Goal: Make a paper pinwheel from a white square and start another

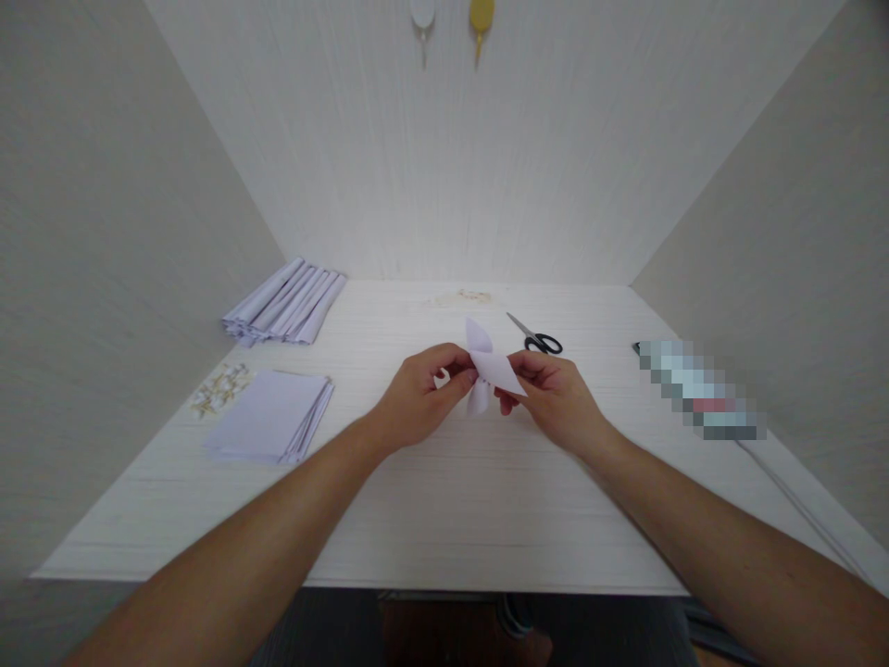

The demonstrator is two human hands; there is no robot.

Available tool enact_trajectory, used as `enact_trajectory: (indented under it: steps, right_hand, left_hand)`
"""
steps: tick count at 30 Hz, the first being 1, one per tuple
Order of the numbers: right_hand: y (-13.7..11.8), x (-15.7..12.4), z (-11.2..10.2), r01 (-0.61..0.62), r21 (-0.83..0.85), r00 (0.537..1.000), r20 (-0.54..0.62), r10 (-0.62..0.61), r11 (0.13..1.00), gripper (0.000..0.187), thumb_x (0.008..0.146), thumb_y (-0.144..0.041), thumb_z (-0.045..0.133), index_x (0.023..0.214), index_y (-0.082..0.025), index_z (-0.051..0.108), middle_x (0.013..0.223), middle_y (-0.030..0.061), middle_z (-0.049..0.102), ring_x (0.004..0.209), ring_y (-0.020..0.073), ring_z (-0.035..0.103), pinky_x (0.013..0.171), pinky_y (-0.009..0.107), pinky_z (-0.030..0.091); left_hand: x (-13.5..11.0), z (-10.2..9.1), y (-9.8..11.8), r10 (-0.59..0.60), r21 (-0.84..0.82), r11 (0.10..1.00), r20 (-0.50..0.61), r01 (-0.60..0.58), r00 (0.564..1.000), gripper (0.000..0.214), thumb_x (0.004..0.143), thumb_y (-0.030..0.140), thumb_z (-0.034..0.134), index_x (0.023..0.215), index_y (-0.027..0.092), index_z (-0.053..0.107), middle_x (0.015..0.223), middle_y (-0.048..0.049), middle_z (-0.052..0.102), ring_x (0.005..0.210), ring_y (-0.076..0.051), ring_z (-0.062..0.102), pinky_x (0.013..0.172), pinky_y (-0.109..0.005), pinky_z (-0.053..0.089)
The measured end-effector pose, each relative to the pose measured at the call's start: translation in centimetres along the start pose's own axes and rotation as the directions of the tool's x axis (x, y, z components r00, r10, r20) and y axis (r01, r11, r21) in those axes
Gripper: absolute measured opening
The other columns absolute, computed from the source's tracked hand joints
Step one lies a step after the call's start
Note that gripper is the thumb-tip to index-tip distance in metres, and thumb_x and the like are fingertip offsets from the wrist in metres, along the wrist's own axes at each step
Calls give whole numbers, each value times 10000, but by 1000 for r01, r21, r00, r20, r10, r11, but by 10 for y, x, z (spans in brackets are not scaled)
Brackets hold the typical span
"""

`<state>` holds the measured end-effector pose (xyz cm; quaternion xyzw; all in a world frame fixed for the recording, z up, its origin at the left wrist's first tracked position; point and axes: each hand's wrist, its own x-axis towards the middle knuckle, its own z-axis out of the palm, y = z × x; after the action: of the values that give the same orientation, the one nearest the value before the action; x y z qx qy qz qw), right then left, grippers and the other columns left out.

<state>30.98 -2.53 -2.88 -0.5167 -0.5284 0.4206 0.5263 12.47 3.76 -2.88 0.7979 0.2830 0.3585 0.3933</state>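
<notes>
Between my two hands, above the middle of the white table [444, 519], is a pale paper pinwheel [496, 369] with curved, pointed blades. My left hand [434, 387] pinches it near the centre with thumb and forefinger. My right hand [545, 387] has its fingers closed on the blade at the right side. Just behind my right hand lie scissors [543, 343] with black handles, blades pointing to the back left. Whether a pin or stick sits at the pinwheel's centre is too small to tell.
At the left are rolled paper tubes [284, 301], a stack of square paper sheets [270, 412] and a pile of small white and gold pieces [220, 387]. Small bits [472, 296] lie at the back. A blurred-out device [698, 394] with a cable rests at the right. Walls enclose three sides.
</notes>
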Motion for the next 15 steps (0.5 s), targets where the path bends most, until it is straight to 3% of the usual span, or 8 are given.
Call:
enact_trajectory:
  steps: [4,15]
  right_hand:
    - [2,0,-1,-9,7,1000,0,9,1000,283,707,-439,815,739,-183,700,601,-10,641,505,120,576,482,256,490]
    - [2,1,0,-61,21,998,14,61,998,224,689,-356,808,695,-170,684,579,-11,638,489,113,559,470,246,455]
  left_hand:
    - [0,-1,1,16,61,998,-48,-13,999,101,876,189,619,917,184,711,853,-10,718,783,-148,611,744,-294,448]
    - [-1,-1,-4,85,80,993,-30,-82,996,122,875,169,622,921,185,733,840,-14,715,773,-141,603,733,-285,454]
